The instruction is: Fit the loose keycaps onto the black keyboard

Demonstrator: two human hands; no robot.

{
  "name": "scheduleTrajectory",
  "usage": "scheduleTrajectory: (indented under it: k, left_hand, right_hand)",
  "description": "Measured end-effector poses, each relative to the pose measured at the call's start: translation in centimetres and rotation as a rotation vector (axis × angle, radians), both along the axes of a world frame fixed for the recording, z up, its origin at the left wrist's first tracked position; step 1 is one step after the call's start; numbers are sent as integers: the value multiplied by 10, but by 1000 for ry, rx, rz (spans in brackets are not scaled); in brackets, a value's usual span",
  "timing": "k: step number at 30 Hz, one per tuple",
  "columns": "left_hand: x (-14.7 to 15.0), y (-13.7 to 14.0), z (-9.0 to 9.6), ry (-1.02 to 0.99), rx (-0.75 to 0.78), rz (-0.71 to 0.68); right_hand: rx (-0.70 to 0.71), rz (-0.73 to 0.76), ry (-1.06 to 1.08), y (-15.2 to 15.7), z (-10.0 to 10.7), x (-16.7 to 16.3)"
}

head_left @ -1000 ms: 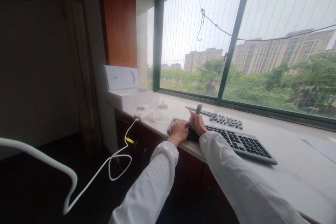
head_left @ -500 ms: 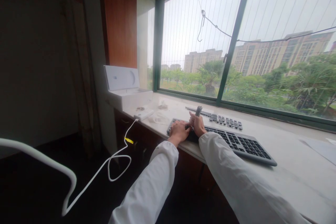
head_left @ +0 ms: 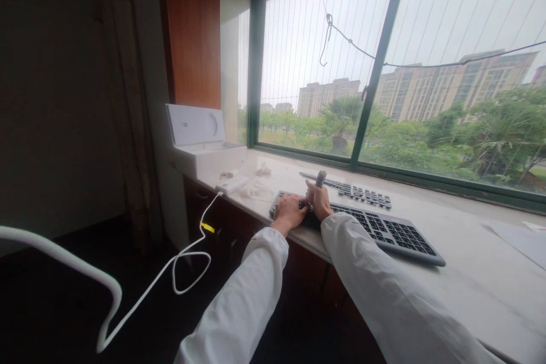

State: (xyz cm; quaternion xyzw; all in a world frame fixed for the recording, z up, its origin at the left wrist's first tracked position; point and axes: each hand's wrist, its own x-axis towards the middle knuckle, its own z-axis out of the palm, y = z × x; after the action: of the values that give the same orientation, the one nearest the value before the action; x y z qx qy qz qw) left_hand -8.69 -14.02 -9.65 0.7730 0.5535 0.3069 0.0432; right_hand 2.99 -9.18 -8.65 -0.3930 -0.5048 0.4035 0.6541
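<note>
A black keyboard (head_left: 426, 259) lies along the front of the white marble sill. My right hand (head_left: 319, 200) is wrapped round a dark-handled tool (head_left: 321, 178), which stands upright over the keyboard's left part. The tool's lower end is hidden by my fingers, so I cannot tell its kind. Resting on the keyboard's left end, my left hand (head_left: 290, 211) has its fingers curled together close to the right hand. What its fingertips grip is hidden. Behind the keyboard, loose black keycaps (head_left: 365, 195) lie in rows.
An open white box (head_left: 205, 156) stands at the sill's left end. Beside it are a white power bank-like block (head_left: 232, 184) with a white cable (head_left: 187, 250) hanging off the edge, and clear plastic scraps (head_left: 260, 190). Paper (head_left: 518, 242) lies at the right. Windows (head_left: 315, 79) rise behind.
The whole view has shifted very slightly. Both hands, the tool and the keyboard keep nearly the same places relative to each other.
</note>
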Motion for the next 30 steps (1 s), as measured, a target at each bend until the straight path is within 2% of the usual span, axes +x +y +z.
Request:
scheduleTrajectory:
  k: [8,14,20,30]
  left_hand:
    - [0,0,0,-7,9,-2]
    - [0,-1,0,-1,4,-2]
    - [-2,-1,6,1,-57,-10]
    - [-1,0,8,0,-108,-7]
  right_hand:
    - [1,-10,-36,1,0,0]
    - [-6,20,12,0,1,-1]
    - [14,73,-22,-5,3,-1]
    - [0,78,-55,-6,5,-1]
